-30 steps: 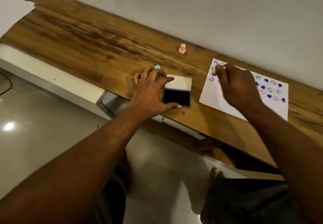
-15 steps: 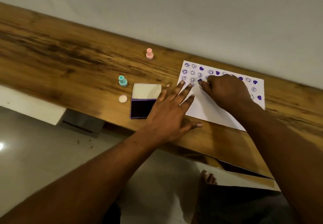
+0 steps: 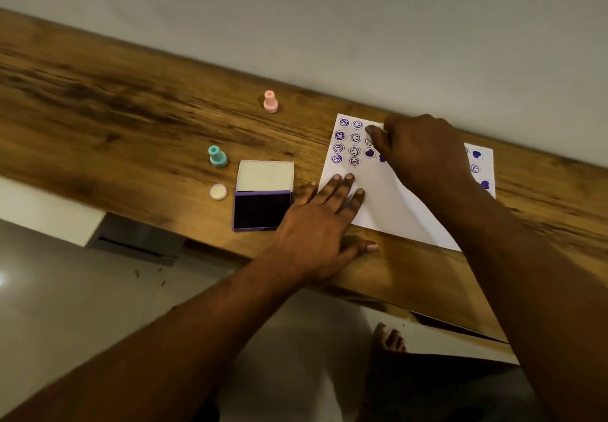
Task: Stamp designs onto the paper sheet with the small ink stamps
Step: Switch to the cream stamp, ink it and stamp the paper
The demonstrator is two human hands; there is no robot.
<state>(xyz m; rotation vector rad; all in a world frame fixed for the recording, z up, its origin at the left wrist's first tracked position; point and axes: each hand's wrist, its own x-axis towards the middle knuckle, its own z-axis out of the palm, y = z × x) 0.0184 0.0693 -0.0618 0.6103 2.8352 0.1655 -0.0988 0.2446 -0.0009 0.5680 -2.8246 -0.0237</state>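
Hands at work over the paper sheet (image 3: 378,204): the right hand (image 3: 418,151) is curled closed near the sheet's far edge, fingertips pinched on what appears to be a small stamp, mostly hidden under the fingers. The left hand (image 3: 319,224) lies flat and spread, fingertips pinning the sheet's near-left corner, thumb on the tabletop (image 3: 131,125). Rows of purple smiley and heart prints fill the far part of the sheet; its near half is blank, toward the person. The right hand is the nearer one to the next empty place. Left of the sheet, the open ink pad (image 3: 263,211) sits just beside the left hand. Beyond it stand a teal stamp (image 3: 217,156), a round cap (image 3: 218,192) and, well apart, a pink stamp (image 3: 270,101).
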